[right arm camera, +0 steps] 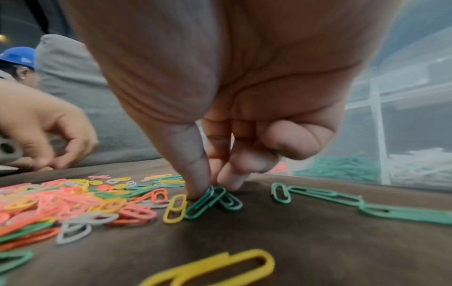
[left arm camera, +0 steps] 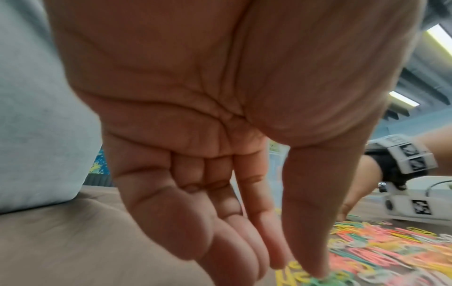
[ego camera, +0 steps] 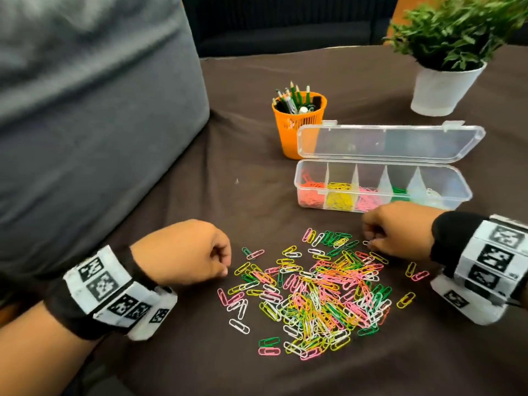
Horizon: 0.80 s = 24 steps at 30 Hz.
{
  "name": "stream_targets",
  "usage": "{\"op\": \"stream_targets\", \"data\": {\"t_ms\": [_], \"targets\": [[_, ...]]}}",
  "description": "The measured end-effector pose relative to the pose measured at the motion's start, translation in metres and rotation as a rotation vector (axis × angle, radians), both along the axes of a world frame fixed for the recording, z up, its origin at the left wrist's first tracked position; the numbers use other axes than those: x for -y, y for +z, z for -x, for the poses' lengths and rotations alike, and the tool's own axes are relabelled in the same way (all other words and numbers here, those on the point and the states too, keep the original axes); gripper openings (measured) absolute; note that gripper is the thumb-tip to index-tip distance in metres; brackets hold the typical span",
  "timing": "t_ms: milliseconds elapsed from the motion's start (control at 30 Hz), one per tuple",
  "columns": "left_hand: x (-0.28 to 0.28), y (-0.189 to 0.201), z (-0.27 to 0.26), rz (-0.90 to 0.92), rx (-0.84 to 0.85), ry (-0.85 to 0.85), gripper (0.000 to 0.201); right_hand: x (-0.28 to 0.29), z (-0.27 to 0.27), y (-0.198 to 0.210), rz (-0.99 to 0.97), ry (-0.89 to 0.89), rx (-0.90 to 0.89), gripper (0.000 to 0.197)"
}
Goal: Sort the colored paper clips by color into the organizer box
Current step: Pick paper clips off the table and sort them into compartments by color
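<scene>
Head view looks down; wrist views low, close; all share clip pile (ego camera: 311,292)

Loose heap of pink, yellow, green, white, orange paper clips (ego camera: 314,295) lying flat, clear organizer box (ego camera: 383,185) behind, lid open, five compartments partly filled by color

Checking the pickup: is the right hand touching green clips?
Touching. The right wrist view shows the right hand with its thumb and fingertips pinching the green clips on the cloth.

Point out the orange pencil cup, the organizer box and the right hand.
orange pencil cup (ego camera: 297,130), head view, on its mesh side wall.
organizer box (ego camera: 457,178), head view, on its far right rim.
right hand (ego camera: 400,227), head view, on the back of the hand.
</scene>
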<state>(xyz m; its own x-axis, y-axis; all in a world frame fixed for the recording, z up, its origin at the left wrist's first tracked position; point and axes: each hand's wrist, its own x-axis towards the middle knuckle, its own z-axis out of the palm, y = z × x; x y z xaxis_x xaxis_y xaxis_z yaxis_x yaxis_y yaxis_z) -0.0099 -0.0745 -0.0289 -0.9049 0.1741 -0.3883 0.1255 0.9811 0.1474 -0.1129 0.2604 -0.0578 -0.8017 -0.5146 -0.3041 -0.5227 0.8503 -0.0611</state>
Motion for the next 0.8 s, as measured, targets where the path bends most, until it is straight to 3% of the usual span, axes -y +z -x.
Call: {"op": "stream_targets", "data": {"t_ms": [100, 233, 367, 567, 800], "targets": [[-0.008, -0.009, -0.026, -0.047, 0.027, -0.046, 0.015, -0.005, 0.003, -0.001, 0.006, 0.025, 0.021, 0.013], [-0.016, -0.015, -0.044, -0.042, -0.046, -0.107, 0.018, -0.005, 0.005, 0.006, 0.238, -0.06, -0.075, 0.017], [-0.019, -0.012, -0.054, -0.064, 0.005, -0.185, 0.023, 0.014, 0.003, 0.01, 0.432, -0.163, 0.087, 0.023], [-0.023, -0.014, -0.059, -0.025, 0.008, -0.219, 0.021, 0.054, 0.006, 0.0, 0.241, 0.02, 0.03, 0.006], [-0.033, -0.019, -0.059, 0.034, -0.005, -0.271, 0.016, 0.076, 0.008, -0.004, 0.17, 0.044, 0.075, 0.014]]}}
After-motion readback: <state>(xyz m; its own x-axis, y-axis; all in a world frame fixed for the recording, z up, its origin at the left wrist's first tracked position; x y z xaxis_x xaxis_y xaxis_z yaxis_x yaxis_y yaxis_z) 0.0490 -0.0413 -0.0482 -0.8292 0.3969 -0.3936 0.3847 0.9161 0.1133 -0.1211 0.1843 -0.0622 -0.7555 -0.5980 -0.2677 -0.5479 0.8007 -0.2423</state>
